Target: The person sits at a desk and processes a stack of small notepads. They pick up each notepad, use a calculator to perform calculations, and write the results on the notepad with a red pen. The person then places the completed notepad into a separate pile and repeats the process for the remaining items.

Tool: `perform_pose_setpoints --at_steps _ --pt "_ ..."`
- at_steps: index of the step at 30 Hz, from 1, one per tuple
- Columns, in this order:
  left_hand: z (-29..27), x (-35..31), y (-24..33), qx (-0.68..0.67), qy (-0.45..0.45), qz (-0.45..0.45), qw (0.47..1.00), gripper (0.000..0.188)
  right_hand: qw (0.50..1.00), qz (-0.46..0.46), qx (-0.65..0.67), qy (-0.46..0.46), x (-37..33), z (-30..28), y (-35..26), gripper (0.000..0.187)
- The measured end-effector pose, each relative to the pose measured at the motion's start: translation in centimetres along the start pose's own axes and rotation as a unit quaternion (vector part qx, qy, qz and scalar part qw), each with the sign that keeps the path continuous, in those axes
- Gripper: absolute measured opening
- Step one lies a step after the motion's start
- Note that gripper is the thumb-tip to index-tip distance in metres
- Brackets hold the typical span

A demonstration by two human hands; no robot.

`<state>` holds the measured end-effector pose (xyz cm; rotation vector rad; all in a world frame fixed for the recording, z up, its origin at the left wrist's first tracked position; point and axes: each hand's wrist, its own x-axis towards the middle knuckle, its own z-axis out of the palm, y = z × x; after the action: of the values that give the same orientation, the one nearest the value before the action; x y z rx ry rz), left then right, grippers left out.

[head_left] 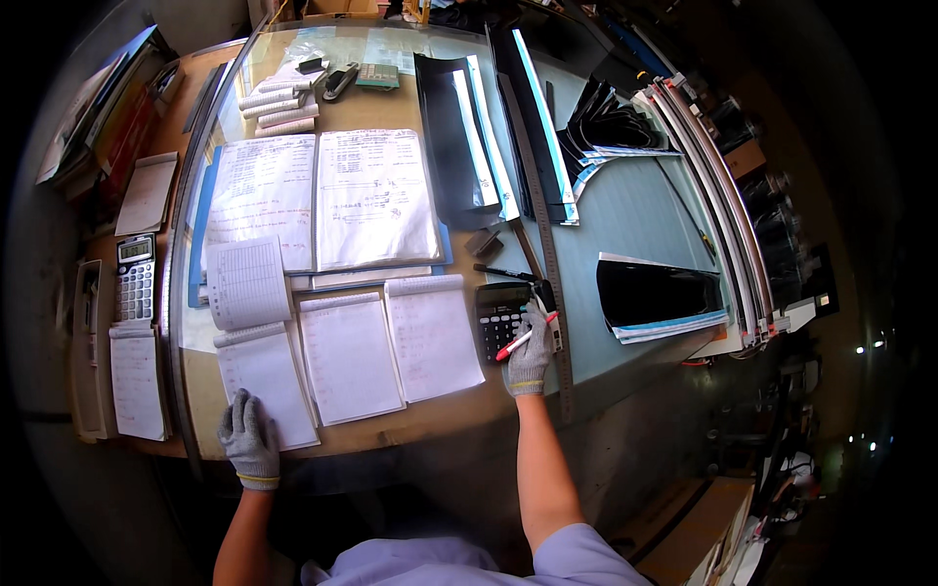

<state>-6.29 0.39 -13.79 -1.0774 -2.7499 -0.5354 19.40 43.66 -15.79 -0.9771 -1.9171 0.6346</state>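
Note:
My left hand [249,442], in a grey knit glove, lies with its fingers flat on the lower left corner of a notepad [264,376]. That pad's top sheet [248,283] is flipped up over the open binder [315,200]. In my right hand [532,359], also gloved in grey, is a red and white pen [526,338], held slantwise. This hand is over the right side of a black calculator [500,317] and covers some of its keys. Two more notepads, one in the middle [352,356] and one at the right [433,337], lie between my hands.
A long metal ruler [550,225] runs beside the calculator. Black sheets with white and blue edges [660,298] lie to the right. Rolled pads [283,109], a stapler [340,82] and a teal calculator [378,76] sit at the back. At the left stands a silver calculator [135,278].

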Motion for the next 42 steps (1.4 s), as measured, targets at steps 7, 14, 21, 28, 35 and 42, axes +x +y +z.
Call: perform_pose_setpoints --at_steps 7,14,21,28,35,42 --pt "-0.2 0.0 0.1 -0.001 -0.002 -0.004 1.000 0.048 0.998 -0.062 -0.025 -0.013 0.4 -0.8 -1.8 0.021" --pt "-0.4 0.2 0.4 -0.005 -0.013 -0.009 1.000 0.049 0.985 -0.125 -0.092 -0.075 -4.9 -1.2 -4.7 0.016" --pt "-0.4 0.2 0.3 0.005 -0.007 -0.003 1.000 0.049 0.987 -0.119 -0.100 -0.028 -3.9 -0.8 -5.3 0.018" --pt "-0.4 0.0 0.2 0.005 -0.007 -0.004 1.000 0.049 0.990 -0.092 -0.102 -0.026 -2.7 -1.3 -2.2 0.021" --pt "-0.4 0.2 0.4 0.000 -0.005 -0.007 1.000 0.047 0.988 -0.101 -0.112 -0.017 -2.4 -1.7 -1.9 0.022" --pt "-0.3 0.1 0.4 0.002 0.000 0.000 1.000 0.048 0.993 -0.081 -0.088 -0.011 -3.4 -1.7 -2.5 0.021"
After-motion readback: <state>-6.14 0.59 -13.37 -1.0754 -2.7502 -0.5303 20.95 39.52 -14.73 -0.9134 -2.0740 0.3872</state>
